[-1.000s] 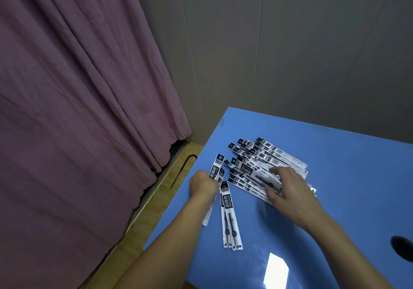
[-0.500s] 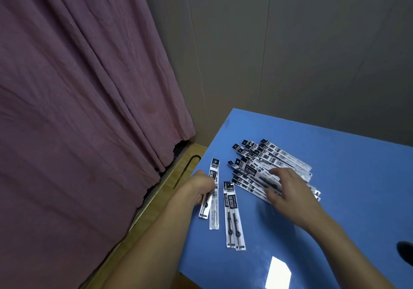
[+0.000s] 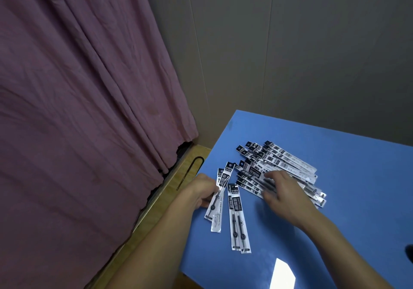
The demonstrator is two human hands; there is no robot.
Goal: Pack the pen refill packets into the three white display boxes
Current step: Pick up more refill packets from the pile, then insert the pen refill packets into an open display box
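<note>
Left hand (image 3: 202,191) is at the table's (image 3: 357,177) near-left edge, fingers curled round a couple of refill packets (image 3: 218,196), pinching them near their upper half while the lower ends trail loose on the blue top. Right hand (image 3: 282,191) lies on the big fanned pile (image 3: 279,166); the fingers look spread and fairly flat, pressing rather than gripping, though I can't tell if a fingertip has hooked one packet underneath. A separate pair of packets (image 3: 238,217) sits between the two hands, touched by neither.

The risks, as I see them: those slick sleeves are held right beside the table edge, so a loose pinch could let one slide off to the floor. And the pile under the right palm could skate apart and scatter further. No white boxes in sight, so every packet remains unpacked.
</note>
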